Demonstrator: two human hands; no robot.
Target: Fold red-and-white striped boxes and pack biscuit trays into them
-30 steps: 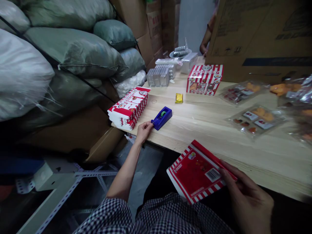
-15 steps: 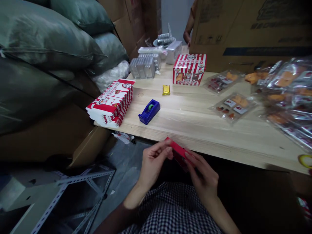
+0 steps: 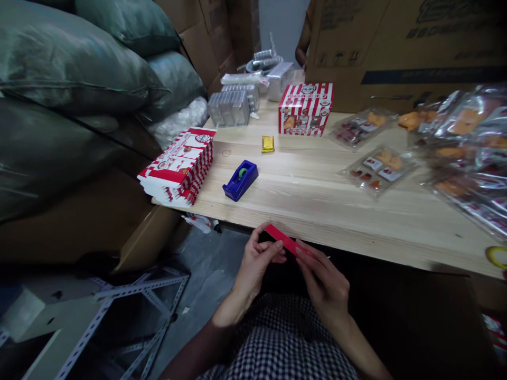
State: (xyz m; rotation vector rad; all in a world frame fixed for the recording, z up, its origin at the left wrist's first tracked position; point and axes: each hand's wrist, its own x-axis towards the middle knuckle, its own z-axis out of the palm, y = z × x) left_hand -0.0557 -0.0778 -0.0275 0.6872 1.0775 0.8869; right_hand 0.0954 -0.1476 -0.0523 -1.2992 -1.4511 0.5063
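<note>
Just off the table's front edge, my left hand (image 3: 259,261) and my right hand (image 3: 327,279) hold a narrow, red, folded card piece (image 3: 282,238) between them. The fingers of my left hand pinch its left end, while those of my right hand close on the other end and partly cover it. Its underside is hidden. On the table beyond are a blue tape dispenser (image 3: 241,180) with a green core and a small gold packet (image 3: 268,143).
A stack of flat red-and-white cartons (image 3: 178,163) lies at the left edge. Behind stand a folded-up striped box (image 3: 306,110), clear plastic cases (image 3: 228,109) and a large cardboard carton (image 3: 388,58). Clear bags of orange pieces (image 3: 380,169) cover the right. Another person's arm (image 3: 303,45) shows at the back.
The red piece has turned so a flat narrow face shows upward. My left hand has shifted slightly right, and its thumb now lies against the piece.
</note>
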